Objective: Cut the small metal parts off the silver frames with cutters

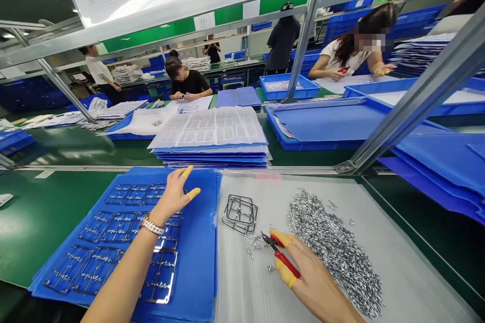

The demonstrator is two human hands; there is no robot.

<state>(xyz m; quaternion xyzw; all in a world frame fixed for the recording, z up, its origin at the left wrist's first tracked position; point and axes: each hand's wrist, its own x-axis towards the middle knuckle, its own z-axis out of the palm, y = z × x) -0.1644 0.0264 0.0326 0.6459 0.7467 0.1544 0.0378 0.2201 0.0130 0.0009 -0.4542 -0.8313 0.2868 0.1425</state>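
Watching the red-handled side cutters (286,262) here, pinched firmly in the right hand (316,282), the grip pressed together on the handles and the tips just above a little scatter of loose silver pieces (255,241). Yellow finger cots (285,272) cover the fingertips (the left hand wears them too). Right beside that hand sits a big heap of small silver metal parts (333,247), and nearer the middle lies a tangle of bare metal frames (239,214), both on a frosted plastic sheet (246,292).

Over to the left, the left hand (172,199) is spread open, grip empty, fingers lifted above a blue corrugated sheet (200,242) laid with rows of stamped metal frames (113,227). A metal wristwatch (151,224) shines on that wrist.

Beyond them, on the green desk (56,227), stands a stack of blue sheets (212,157) under a clear formed tray (208,128). Further off there's a blue tray (290,86), and a co-worker in white (341,55) has a red-handled tool (344,69), while another in black (189,81) works across the line.
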